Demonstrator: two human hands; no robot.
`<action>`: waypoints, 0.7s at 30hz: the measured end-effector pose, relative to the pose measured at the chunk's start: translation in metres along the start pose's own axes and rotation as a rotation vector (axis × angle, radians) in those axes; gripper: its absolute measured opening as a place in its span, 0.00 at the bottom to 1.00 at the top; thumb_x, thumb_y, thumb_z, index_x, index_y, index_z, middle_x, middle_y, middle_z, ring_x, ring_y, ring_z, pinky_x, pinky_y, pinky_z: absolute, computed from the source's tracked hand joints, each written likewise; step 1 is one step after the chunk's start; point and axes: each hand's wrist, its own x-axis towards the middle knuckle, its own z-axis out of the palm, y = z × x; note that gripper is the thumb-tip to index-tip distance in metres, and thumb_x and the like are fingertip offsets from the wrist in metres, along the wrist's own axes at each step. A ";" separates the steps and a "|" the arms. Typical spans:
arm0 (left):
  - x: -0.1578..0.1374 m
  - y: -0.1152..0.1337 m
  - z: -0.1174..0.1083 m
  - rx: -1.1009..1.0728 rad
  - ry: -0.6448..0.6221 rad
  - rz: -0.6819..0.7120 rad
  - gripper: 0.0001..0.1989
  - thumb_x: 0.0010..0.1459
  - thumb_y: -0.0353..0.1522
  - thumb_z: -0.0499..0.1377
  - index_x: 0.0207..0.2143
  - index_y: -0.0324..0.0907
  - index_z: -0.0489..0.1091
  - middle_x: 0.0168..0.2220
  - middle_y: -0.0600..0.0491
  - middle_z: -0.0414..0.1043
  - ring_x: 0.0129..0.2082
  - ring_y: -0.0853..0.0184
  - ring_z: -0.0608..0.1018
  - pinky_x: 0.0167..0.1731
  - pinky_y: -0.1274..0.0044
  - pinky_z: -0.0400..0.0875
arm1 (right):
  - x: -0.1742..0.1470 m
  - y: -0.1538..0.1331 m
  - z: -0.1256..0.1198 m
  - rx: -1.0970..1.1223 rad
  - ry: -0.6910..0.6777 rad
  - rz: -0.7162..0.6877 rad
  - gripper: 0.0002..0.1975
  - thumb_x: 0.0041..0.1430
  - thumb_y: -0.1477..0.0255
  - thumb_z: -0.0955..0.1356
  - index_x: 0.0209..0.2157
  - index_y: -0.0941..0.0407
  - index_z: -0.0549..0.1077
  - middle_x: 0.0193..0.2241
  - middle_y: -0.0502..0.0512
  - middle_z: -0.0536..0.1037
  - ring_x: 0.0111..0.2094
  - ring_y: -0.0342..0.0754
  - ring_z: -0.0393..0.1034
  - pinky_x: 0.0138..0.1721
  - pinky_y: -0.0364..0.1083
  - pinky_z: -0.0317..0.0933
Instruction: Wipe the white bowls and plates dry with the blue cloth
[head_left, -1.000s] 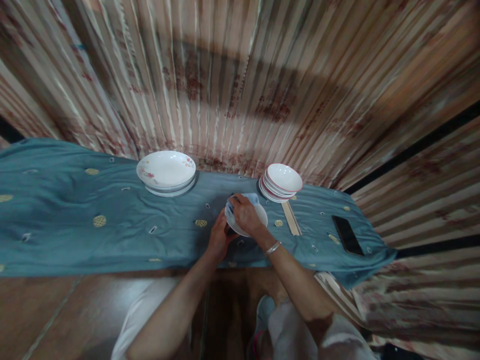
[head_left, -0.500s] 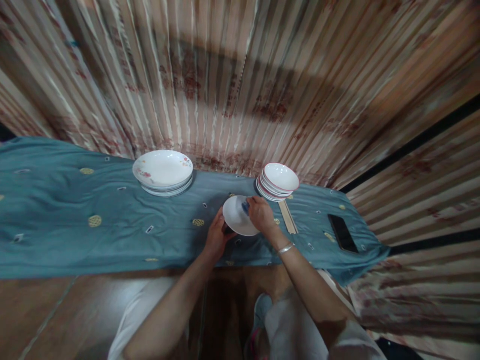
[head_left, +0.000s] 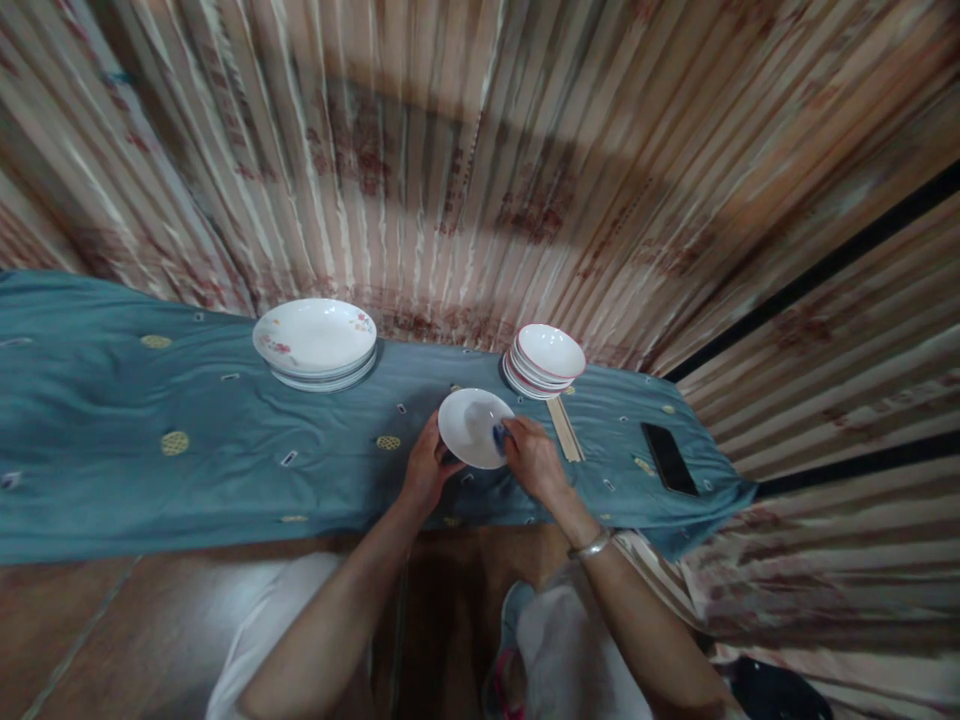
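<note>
A white bowl (head_left: 466, 428) is tilted above the cloth, its inside facing me. My left hand (head_left: 426, 468) is closed around its left side and underside, with the lower fingers hidden behind it. At the bowl's right inner side my right hand (head_left: 531, 456) pinches a small blue thing (head_left: 499, 436), pressed against the bowl wall. Fingers cover most of it, so I cannot tell its kind.
Behind, a stack of large floral plates (head_left: 315, 340) stands left and a stack of red-rimmed bowls (head_left: 551, 352) right. Wooden chopsticks (head_left: 564, 430) and a black phone (head_left: 669, 459) lie on the blue tablecloth (head_left: 225, 470). A curtain (head_left: 420, 200) hangs along the table's far edge.
My right hand has moved the blue thing from the bowl's upper right down along its right inner side. The left hand keeps its hold. My view has shifted slightly.
</note>
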 end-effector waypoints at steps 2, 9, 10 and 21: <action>0.000 0.000 0.000 0.000 -0.003 0.005 0.25 0.61 0.41 0.55 0.60 0.50 0.63 0.64 0.47 0.61 0.60 0.54 0.67 0.42 0.66 0.77 | -0.008 -0.002 0.000 0.048 0.025 -0.010 0.16 0.60 0.79 0.63 0.48 0.57 0.73 0.46 0.60 0.78 0.48 0.51 0.72 0.51 0.48 0.63; 0.002 -0.002 0.000 -0.011 0.014 0.000 0.24 0.60 0.41 0.56 0.59 0.49 0.64 0.62 0.47 0.64 0.58 0.55 0.69 0.39 0.69 0.77 | -0.028 -0.020 0.005 0.194 0.101 -0.072 0.17 0.61 0.78 0.62 0.49 0.58 0.74 0.47 0.62 0.78 0.48 0.53 0.71 0.52 0.51 0.66; 0.002 -0.003 0.000 -0.017 0.017 0.000 0.25 0.59 0.41 0.56 0.59 0.49 0.64 0.62 0.47 0.65 0.57 0.55 0.70 0.38 0.70 0.77 | -0.029 -0.024 0.006 0.203 0.112 -0.082 0.17 0.61 0.78 0.62 0.49 0.58 0.74 0.47 0.62 0.78 0.49 0.54 0.71 0.52 0.52 0.66; 0.011 -0.011 0.000 -0.108 0.086 0.050 0.21 0.58 0.40 0.57 0.52 0.43 0.71 0.47 0.50 0.77 0.45 0.63 0.77 0.37 0.76 0.74 | -0.017 -0.069 0.008 0.181 0.055 -0.121 0.16 0.63 0.80 0.60 0.48 0.57 0.73 0.47 0.62 0.77 0.48 0.54 0.70 0.53 0.53 0.63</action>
